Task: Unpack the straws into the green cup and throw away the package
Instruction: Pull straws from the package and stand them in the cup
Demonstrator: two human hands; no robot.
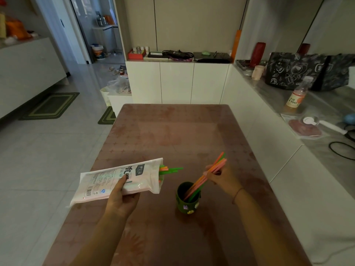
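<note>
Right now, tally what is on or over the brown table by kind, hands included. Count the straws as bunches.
hands: 2 (left hand, right hand)
package: 1
green cup: 1
straw bunches: 2 (held straws reaching into the cup, packed straws poking from the package)
Total: 6

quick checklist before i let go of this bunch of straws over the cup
1. Lower ends of the bunch of straws are inside the green cup: ok.
2. Green cup stands upright on the table: ok.
3. Right hand grips the bunch: ok.
4. Left hand holds the package, open end toward the cup: ok.
5. Package emptied: not ok, leftover straws poke out of its open end.
6. Bin ready for the package: cannot tell.
</note>
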